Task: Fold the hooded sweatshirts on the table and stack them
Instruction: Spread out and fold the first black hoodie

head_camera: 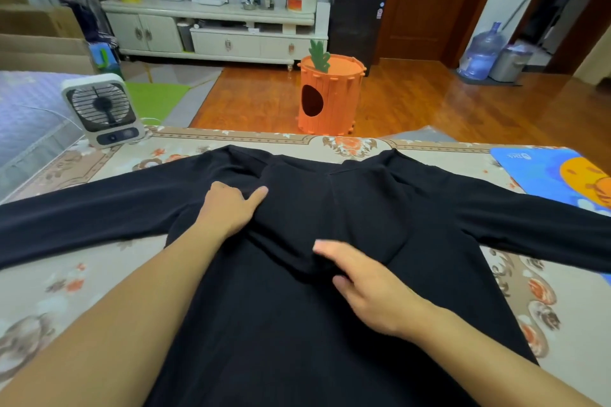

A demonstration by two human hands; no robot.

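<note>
A black hooded sweatshirt [413,218] lies spread flat on the table [82,274], both sleeves stretched out to the left and right edges of the view. Its hood is folded down over the upper back. My left hand [231,208] rests flat on the cloth beside the hood's left edge, thumb out toward the hood. My right hand [370,287] lies on the cloth at the hood's lower tip, fingers stretched out to the left. Neither hand grips the fabric.
A small white fan [102,109] stands at the table's far left corner. A blue and orange mat [555,175] lies at the far right. Beyond the table stand an orange carrot-shaped bin [330,96], a white cabinet [215,30] and a water jug [482,53].
</note>
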